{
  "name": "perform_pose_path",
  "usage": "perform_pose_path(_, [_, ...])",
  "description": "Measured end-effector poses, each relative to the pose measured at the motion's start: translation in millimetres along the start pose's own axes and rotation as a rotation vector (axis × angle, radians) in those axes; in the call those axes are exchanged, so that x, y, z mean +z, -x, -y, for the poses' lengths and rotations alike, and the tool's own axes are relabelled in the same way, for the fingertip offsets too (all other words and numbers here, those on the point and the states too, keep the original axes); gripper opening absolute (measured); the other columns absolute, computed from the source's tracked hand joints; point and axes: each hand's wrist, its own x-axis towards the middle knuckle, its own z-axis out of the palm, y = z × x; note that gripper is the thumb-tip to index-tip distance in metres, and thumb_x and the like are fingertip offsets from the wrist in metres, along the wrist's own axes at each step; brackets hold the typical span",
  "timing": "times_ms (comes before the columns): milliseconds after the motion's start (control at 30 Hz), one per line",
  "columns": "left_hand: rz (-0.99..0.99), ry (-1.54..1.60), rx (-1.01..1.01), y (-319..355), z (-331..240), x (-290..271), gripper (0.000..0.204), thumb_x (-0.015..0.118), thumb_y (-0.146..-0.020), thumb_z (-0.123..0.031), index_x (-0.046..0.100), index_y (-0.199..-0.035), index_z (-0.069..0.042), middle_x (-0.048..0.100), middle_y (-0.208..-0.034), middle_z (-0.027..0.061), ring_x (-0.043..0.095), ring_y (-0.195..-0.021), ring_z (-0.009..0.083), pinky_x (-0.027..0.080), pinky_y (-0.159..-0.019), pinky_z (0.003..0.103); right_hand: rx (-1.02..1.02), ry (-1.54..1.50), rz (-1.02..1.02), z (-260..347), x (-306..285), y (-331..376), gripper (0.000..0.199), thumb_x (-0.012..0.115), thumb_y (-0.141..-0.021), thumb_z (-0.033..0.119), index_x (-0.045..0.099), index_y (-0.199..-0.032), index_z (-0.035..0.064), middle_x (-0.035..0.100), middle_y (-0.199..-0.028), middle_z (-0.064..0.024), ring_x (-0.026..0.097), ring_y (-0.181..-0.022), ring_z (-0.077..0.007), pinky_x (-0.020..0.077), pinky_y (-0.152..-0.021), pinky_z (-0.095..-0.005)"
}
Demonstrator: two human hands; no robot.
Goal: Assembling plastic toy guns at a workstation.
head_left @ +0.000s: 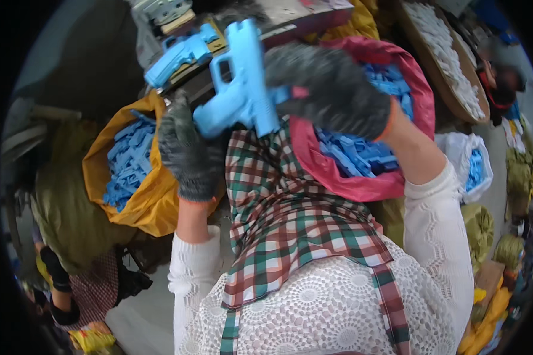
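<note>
A light-blue plastic toy pistol (241, 83) is held up before me, muzzle end toward the top and grip slanting down to the left. My left hand (186, 151), in a dark grey knitted glove, is closed at the butt of its grip; some fingers are hidden behind it. My right hand (331, 89), gloved alike, is at the pistol's right side, its fingers pinched on a small blue piece with a pink bit showing. Whether that piece is joined to the pistol I cannot tell. A second blue toy pistol (180, 58) lies on the bench beyond my left hand.
A yellow sack (151, 204) of blue parts stands at my left. A pink sack (417, 124) of blue parts is under my right forearm. Farther right are a white bag (482, 168) and a long box (477, 106) of white pieces. Another person's arm (56, 269) shows lower left.
</note>
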Motion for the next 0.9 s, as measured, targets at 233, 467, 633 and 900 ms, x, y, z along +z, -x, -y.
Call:
perform_pose_path(233, [0.274, 0.014, -0.177, -81.8, 87.7, 2.7, 0.067, 0.072, -0.073, -0.042, 0.05, -0.126, -0.009, 0.057, -0.113, 0.0195, 0.052, -0.109, 0.0354, 0.039, -0.095, 0.044, 0.433, -0.169, 0.123, -5.9, -35.6, -8.4, 0.041, 0.075, -0.07, 0.01, 0.061, -0.108, 0.0057, 0.063, -0.104, -0.0085, 0.06, -0.099, -0.0224, 0.0465, -0.088, -0.0318])
perform_pose_path(467, [0.252, -0.392, 0.051, -77.7, 73.6, 2.3, 0.052, 0.066, -0.079, -0.034, 0.051, -0.124, -0.011, 0.059, -0.104, 0.0163, 0.053, -0.1, 0.0339, 0.042, -0.089, 0.043, 0.278, -0.252, -0.043, -28.5, -1.0, -23.9, 0.045, 0.071, -0.075, 0.01, 0.055, -0.117, 0.006, 0.06, -0.111, -0.0099, 0.058, -0.102, -0.0206, 0.0462, -0.09, -0.0326])
perform_pose_path(633, [0.033, -0.408, -0.123, -8.7, 75.5, -36.8, 0.048, 0.067, -0.08, -0.027, 0.053, -0.12, -0.004, 0.06, -0.101, 0.0176, 0.055, -0.096, 0.0328, 0.042, -0.087, 0.042, 0.201, -0.286, 0.005, -64.8, 30.0, -49.3, 0.045, 0.071, -0.075, 0.015, 0.057, -0.117, 0.0085, 0.06, -0.115, -0.0103, 0.059, -0.104, -0.0219, 0.0466, -0.09, -0.033])
perform_pose_path(900, [0.196, -0.773, -0.436, 49.3, 134.7, -112.7, 0.076, 0.069, -0.075, -0.038, 0.037, -0.135, -0.003, 0.047, -0.124, 0.0263, 0.044, -0.117, 0.0399, 0.031, -0.102, 0.046, -0.022, -0.033, 0.078, -112.0, 80.1, -99.9, 0.04, 0.062, -0.082, 0.026, 0.057, -0.119, 0.0142, 0.057, -0.121, -0.0095, 0.054, -0.109, -0.0267, 0.0412, -0.095, -0.0375])
